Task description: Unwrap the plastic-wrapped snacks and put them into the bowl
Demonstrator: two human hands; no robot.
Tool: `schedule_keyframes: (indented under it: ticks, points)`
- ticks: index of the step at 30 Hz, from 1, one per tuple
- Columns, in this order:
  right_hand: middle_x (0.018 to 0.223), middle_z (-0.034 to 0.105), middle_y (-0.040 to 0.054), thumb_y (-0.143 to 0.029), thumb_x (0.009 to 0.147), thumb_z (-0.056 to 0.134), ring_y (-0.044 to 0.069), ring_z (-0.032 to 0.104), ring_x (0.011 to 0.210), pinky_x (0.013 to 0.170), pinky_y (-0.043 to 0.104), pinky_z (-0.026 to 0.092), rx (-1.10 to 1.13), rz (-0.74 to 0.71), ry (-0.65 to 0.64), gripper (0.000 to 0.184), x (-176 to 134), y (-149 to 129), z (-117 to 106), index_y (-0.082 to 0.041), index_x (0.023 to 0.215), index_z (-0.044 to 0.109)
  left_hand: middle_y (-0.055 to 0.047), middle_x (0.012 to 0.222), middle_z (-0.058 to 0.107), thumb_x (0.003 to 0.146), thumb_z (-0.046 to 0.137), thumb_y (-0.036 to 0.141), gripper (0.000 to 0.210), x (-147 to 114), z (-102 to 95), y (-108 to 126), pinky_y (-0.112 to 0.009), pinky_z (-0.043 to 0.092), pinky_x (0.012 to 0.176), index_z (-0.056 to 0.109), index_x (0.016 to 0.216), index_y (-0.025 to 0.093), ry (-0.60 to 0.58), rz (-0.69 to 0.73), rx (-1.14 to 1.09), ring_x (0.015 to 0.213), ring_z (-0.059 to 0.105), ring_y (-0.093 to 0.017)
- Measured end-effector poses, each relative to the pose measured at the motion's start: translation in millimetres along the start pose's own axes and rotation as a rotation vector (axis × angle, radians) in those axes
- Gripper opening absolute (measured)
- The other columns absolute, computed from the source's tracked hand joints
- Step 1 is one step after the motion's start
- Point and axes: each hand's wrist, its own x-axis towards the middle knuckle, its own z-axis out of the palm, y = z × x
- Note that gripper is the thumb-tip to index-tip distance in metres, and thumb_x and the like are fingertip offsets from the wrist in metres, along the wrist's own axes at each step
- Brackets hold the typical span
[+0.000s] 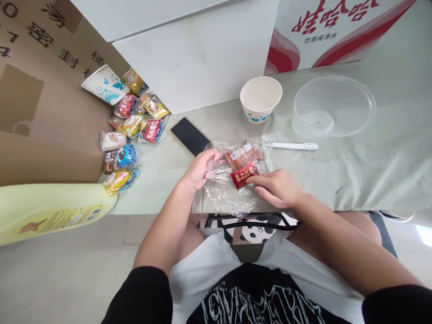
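Left hand (201, 169) pinches clear bag (225, 191); right hand (279, 189) (nearer; grip unclear) touches red packet (243, 174), lying toward 9–10 o'clock, long axis 8–2.

An indoor room, home or office unclear: a cloth-covered table (357, 180) beneath the left hand (200, 170), pale tiled floor (81, 274) below, a printed brown carton (72, 144) and wrapped snacks (132, 125) left of that grip, a drinking-water box (312, 54) beyond it rightward.
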Motion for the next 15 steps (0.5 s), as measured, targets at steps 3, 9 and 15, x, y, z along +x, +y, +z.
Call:
schedule_keyframes:
  ticks: [3, 9, 15]
  points:
    - [0.099, 0.080, 0.0074, -0.038, 0.100, 0.049, 0.021, 0.070, 0.074, 0.056, 0.032, 0.041, -0.147, 0.190, 0.178, 0.035, 4, -7, 8, -0.021, 0.119, 0.072, -0.012, 0.107, 0.073, 0.069, 0.081, 0.048, 0.048, 0, -1.1, 0, -0.014, 0.010, 0.030, 0.045, 0.057, 0.019, -0.075, -0.051, -0.041, 0.095, 0.076, -0.026]
    - [0.152, 0.057, 0.0188, -0.054, 0.090, 0.066, 0.037, 0.061, 0.130, 0.093, 0.046, 0.057, -0.228, 0.229, 0.186, 0.076, 10, -16, 14, -0.013, 0.152, 0.050, -0.009, 0.104, 0.072, 0.073, 0.079, 0.041, 0.041, -4, 3.8, -1, -0.012, 0.013, 0.031, 0.049, 0.061, 0.017, -0.088, -0.103, -0.106, 0.080, 0.070, -0.014]
    - [0.160, 0.045, 0.0165, -0.047, 0.089, 0.070, 0.041, 0.057, 0.132, 0.097, 0.056, 0.056, -0.211, 0.278, 0.105, 0.070, 10, -14, 18, -0.026, 0.152, 0.050, -0.005, 0.090, 0.070, 0.079, 0.073, 0.034, 0.033, -6, 10.9, 0, -0.012, 0.015, 0.033, 0.052, 0.061, 0.015, -0.043, -0.133, -0.095, 0.056, 0.049, -0.005]
